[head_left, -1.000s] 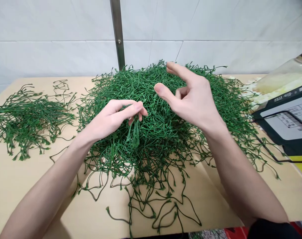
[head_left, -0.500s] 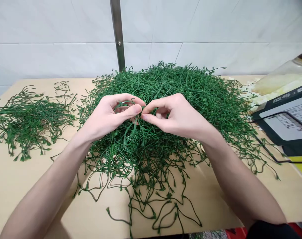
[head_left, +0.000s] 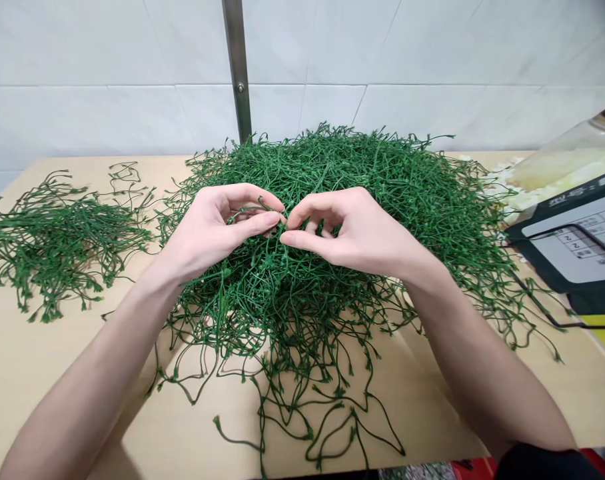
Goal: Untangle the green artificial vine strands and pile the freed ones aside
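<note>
A big tangled heap of thin green plastic stems (head_left: 362, 167) with small budded ends spreads in front of me. Above its middle, my left hand (head_left: 232, 223) is curled around at least one green stem (head_left: 242, 212), part of which shows between thumb and fingers. My right hand (head_left: 337, 223) meets it fingertip to fingertip, thumb and forefinger bent close together in a pinch. What lies between the right fingertips is too small and covered to make out.
A smaller bunch of green stems (head_left: 72, 233) lies on the wooden table (head_left: 32, 373) at the left. Several loose stems (head_left: 332, 427) trail toward the front edge. At the right stand a dark labelled box (head_left: 557, 253), a thin black wire frame (head_left: 537, 310) and white pieces (head_left: 502, 190). A metal post (head_left: 238, 73) rises behind.
My left thumb and fingertips have drawn slightly left and up. The right thumb and forefinger have parted a little. The stems that hung below the fingertips no longer stand out there.
</note>
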The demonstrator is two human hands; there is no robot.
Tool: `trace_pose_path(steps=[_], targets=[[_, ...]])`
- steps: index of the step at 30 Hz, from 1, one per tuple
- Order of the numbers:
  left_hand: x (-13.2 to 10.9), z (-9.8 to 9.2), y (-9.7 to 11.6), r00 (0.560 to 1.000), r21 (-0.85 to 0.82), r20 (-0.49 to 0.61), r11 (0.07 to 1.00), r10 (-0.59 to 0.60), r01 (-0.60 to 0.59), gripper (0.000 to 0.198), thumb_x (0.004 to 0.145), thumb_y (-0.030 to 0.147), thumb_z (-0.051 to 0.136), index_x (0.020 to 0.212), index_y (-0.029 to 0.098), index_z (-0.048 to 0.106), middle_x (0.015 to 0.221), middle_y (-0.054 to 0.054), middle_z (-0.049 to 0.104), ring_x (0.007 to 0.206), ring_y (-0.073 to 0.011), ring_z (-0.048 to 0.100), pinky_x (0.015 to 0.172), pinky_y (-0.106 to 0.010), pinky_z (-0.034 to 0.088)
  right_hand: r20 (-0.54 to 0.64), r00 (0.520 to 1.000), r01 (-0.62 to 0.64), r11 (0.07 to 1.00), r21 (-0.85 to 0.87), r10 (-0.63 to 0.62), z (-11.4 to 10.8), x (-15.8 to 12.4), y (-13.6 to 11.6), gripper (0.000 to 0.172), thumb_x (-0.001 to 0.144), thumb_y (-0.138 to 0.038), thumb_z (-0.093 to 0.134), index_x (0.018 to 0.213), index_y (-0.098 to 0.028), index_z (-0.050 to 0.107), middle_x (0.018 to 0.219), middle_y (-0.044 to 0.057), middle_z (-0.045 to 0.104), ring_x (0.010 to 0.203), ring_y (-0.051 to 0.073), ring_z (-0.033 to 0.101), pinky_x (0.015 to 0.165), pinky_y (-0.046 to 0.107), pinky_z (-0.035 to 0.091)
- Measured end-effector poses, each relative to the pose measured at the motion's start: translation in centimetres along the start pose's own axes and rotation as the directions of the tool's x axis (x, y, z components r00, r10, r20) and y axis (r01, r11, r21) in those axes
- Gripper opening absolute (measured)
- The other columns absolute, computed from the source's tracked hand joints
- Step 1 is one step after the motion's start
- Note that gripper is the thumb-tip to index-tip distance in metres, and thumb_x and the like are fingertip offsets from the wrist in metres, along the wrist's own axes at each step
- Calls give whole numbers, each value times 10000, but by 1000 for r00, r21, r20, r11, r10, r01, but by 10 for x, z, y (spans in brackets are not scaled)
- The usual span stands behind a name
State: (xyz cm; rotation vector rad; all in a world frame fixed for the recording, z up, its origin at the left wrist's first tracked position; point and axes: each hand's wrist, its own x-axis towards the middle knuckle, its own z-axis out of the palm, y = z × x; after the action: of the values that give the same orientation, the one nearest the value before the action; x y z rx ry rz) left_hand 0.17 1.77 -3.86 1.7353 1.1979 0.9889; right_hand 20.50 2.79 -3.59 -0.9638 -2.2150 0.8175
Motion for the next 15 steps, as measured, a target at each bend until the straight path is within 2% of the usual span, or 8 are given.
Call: trace_pose_path(steps=[4, 8, 12, 15], targets=[[0, 0, 1, 1000, 0, -3, 1000, 15, -15, 210, 766, 347, 747, 878, 177, 696, 870, -20, 722, 766, -120, 630, 736, -233, 510, 34, 999, 33, 999, -33, -32, 0, 0, 0, 127, 821, -229, 638, 786, -133, 715, 724, 4, 687, 576, 80, 533, 621, 250, 406], [0, 0, 2, 997, 114, -55, 993, 46, -39, 219, 778, 365, 732, 875, 171, 705, 873, -36, 722, 793, -145, 629, 745, -258, 513, -5, 999, 34, 999, -41, -34, 1, 0, -2, 111, 810, -169, 606, 747, -135, 691, 779, 27, 701, 678, 113, 587, 632, 255, 418], [0, 1, 1, 997, 117, -60, 992, 53, -45, 201, 796, 338, 707, 897, 164, 696, 904, -45, 719, 777, -147, 648, 729, -265, 529, -15, 999, -29, 996, 80, 31, 2, 1, -2, 77, 788, -187, 641, 831, -124, 654, 806, 33, 683, 594, 89, 565, 539, 235, 408], [-1, 2, 1, 998, 55, -38, 997, 52, -50, 180, 797, 308, 696, 904, 163, 680, 909, -41, 713, 731, -136, 652, 732, -276, 548, -12, 1000, -25, 987, 161, 28, 2, 1, 0, 170, 763, -168, 672, 917, -122, 618, 841, 36, 669, 577, 78, 568, 542, 227, 445]])
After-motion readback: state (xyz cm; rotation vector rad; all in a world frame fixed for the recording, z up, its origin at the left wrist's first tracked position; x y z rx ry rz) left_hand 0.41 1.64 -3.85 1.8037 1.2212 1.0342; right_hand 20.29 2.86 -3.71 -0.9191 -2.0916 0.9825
